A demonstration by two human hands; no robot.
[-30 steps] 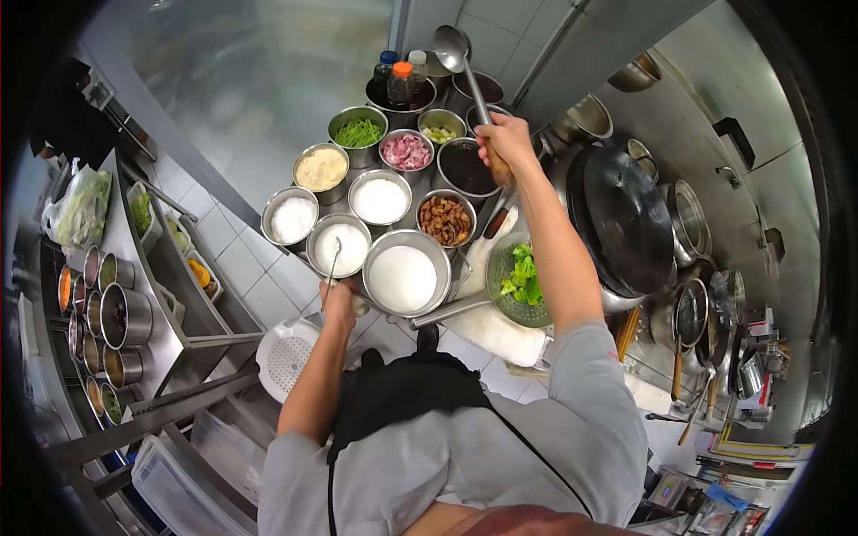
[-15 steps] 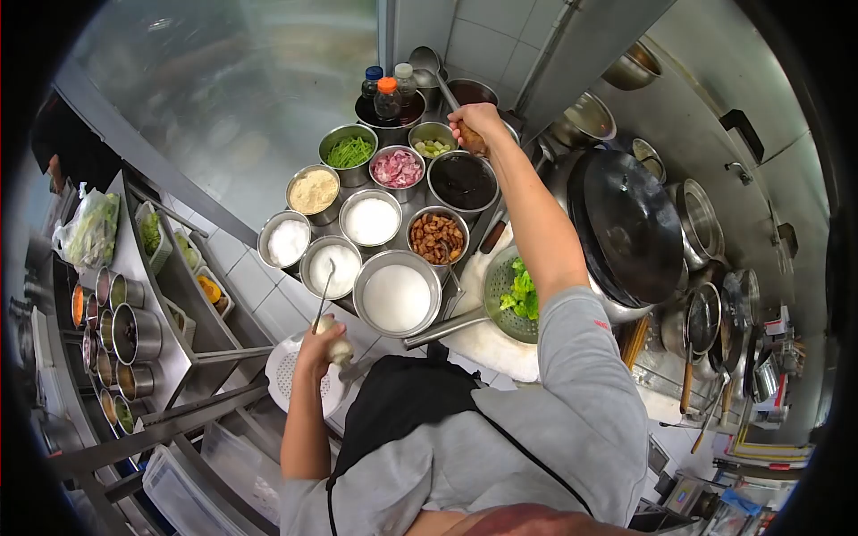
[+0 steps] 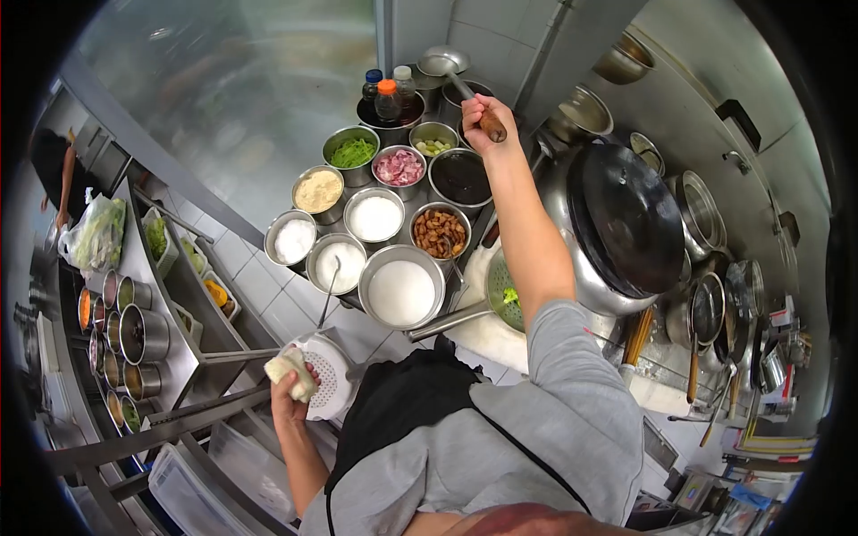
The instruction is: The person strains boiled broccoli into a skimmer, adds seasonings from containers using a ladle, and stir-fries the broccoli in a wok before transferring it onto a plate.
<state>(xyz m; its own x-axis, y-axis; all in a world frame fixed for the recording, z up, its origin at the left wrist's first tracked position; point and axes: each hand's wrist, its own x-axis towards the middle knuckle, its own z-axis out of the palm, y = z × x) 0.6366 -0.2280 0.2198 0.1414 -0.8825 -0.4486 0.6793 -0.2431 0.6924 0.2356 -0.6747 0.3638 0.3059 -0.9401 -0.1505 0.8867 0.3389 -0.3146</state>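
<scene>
My right hand (image 3: 487, 121) is closed round the wooden handle of a ladle (image 3: 444, 61). The ladle's bowl is above the metal pots at the back of the ingredient stand. At lower left, my left hand (image 3: 288, 393) grips a folded whitish cloth (image 3: 292, 372), beside a white perforated round lid or basket (image 3: 332, 380). A thin-handled spoon (image 3: 330, 290) stands in a pot of white granules (image 3: 338, 261), apart from that hand. Under my right forearm, a colander (image 3: 502, 277) holds green vegetable pieces, partly hidden by the arm.
Around the stand are pots of fried brown pieces (image 3: 439, 234), dark sauce (image 3: 460, 177), sliced pink onion (image 3: 399, 168) and green strips (image 3: 350, 148). A large black wok (image 3: 630, 219) is on the right. Another person (image 3: 64, 174) is at far left, near a bagged vegetable (image 3: 94, 234).
My left hand has moved down and left, away from the spoon handle, with the cloth. My right hand has turned the ladle, its bowl now higher and tilted over.
</scene>
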